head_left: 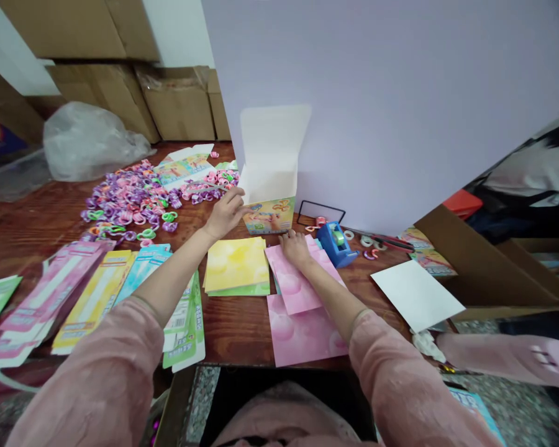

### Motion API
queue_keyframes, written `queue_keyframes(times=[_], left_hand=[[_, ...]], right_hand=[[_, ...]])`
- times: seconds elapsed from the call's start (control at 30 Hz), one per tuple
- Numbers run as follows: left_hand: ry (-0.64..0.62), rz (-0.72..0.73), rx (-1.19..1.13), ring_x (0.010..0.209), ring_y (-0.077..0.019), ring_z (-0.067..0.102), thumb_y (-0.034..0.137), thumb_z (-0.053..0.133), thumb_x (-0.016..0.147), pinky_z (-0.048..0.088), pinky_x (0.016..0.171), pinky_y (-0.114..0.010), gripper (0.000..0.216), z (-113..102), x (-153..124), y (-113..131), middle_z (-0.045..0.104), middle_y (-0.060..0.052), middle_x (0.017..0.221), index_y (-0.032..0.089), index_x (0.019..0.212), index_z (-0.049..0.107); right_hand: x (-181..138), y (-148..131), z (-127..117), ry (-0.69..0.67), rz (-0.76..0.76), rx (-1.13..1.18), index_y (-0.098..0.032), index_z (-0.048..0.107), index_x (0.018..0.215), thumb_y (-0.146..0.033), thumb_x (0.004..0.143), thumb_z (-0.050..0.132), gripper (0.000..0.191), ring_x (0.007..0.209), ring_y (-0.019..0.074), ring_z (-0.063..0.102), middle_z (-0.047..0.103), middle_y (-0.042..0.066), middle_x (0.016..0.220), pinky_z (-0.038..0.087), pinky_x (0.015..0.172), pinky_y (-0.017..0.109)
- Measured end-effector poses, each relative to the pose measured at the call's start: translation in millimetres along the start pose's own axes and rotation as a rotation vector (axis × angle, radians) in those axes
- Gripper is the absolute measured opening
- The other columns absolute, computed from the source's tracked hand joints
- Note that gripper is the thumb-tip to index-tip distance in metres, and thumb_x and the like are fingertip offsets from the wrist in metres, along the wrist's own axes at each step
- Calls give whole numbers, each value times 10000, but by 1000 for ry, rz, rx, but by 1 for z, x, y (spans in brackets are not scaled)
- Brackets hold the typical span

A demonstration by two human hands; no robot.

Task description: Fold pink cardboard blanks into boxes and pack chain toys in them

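Though the left hand (227, 214) and right hand (295, 248) are open, neither grips anything.
Left just beside the box (269, 186); right flat on pink cards (292, 279) before it.

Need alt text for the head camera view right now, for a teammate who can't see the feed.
The person's left hand reaches to an open white cardboard box with a colourful printed front, while the right hand rests on stacked pink printed card sheets. Heaped purple and pink plastic rings and a blue tape dispenser lie on a reddish-brown wooden table.
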State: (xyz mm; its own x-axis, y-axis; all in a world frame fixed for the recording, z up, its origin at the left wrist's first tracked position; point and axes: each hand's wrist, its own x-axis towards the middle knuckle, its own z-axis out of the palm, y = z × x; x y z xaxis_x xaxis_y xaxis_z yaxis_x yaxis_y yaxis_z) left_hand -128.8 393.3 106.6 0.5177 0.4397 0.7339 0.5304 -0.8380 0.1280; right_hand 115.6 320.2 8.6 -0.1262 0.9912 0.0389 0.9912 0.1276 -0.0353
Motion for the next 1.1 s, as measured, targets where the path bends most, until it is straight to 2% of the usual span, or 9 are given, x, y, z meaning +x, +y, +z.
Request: queue_keyframes(times=[0.2, 0.5, 0.63, 0.77, 0.83, 0.87, 0.97, 1.03, 1.1], left_hand=[[-1, -97, -26, 1071, -223, 666, 373, 625, 979, 552, 896, -348, 268, 19, 8, -19, 672, -127, 1173, 224, 826, 463], [-120, -118, 18, 1088, -268, 680, 285, 605, 965, 564, 939, -423, 127, 8, 21, -33, 682, -152, 1167, 196, 885, 561], [-158, -142, 17, 1301, -302, 621, 383, 648, 958, 520, 1074, -462, 198, 5, 16, -28, 639, -178, 1368, 198, 1009, 602], [73, -249, 58, 1454, -278, 498, 488, 535, 1015, 433, 1181, -472, 360, 12, -3, -23, 553, -180, 1503, 216, 1252, 538], [248, -436, 121, 1411, -267, 526, 415, 405, 1064, 435, 1169, -480, 343, 19, -14, -28, 578, -184, 1452, 201, 1312, 507], [248, -552, 158, 1384, -267, 543, 353, 342, 1077, 438, 1160, -485, 350, 22, -19, -32, 590, -187, 1425, 186, 1344, 494], [-111, -807, 207, 1329, -296, 581, 230, 363, 1055, 448, 1143, -495, 397, 32, -31, -45, 605, -199, 1404, 147, 1419, 498], [-354, -834, 177, 1270, -311, 622, 237, 548, 1005, 479, 1121, -487, 377, 37, -38, -53, 631, -185, 1378, 150, 1370, 582], [-448, -819, 140, 1178, -283, 664, 299, 680, 961, 538, 1056, -475, 354, 41, -44, -57, 664, -147, 1315, 159, 1284, 648]], right_hand=[[-2, -1, -1, 12, 2, 17, -122, 719, 1240, -314, 1111, 265, 509, 1091, 298, 583, 655, 208, 1289, 373, 984, 436], [-6, 1, 6, 75, -13, 21, -112, 736, 1175, -317, 1111, 267, 515, 1077, 293, 552, 687, 188, 1228, 350, 994, 411], [-6, 2, 9, 116, 28, 17, -73, 746, 1154, -309, 1102, 276, 529, 1088, 317, 527, 675, 217, 1167, 357, 972, 416], [-6, 4, 10, 150, 47, 18, -66, 751, 1125, -318, 1100, 288, 528, 1078, 314, 530, 640, 220, 1185, 370, 946, 404], [-6, 4, 10, 157, 42, 16, -66, 754, 1110, -320, 1098, 306, 516, 1058, 307, 542, 634, 219, 1187, 375, 932, 398], [-6, 5, 11, 159, 37, 13, -64, 755, 1110, -320, 1096, 315, 509, 1046, 305, 548, 634, 219, 1181, 376, 925, 398], [-6, 6, 12, 167, 14, 2, -63, 759, 1108, -304, 1090, 329, 493, 1013, 304, 563, 646, 217, 1134, 376, 909, 402], [-6, 7, 13, 173, 3, -7, -59, 766, 1082, -289, 1085, 327, 496, 988, 306, 570, 655, 222, 1096, 376, 897, 409], [-6, 7, 14, 182, -5, -16, -55, 770, 1069, -281, 1080, 326, 499, 972, 310, 573, 660, 227, 1076, 376, 885, 414]])
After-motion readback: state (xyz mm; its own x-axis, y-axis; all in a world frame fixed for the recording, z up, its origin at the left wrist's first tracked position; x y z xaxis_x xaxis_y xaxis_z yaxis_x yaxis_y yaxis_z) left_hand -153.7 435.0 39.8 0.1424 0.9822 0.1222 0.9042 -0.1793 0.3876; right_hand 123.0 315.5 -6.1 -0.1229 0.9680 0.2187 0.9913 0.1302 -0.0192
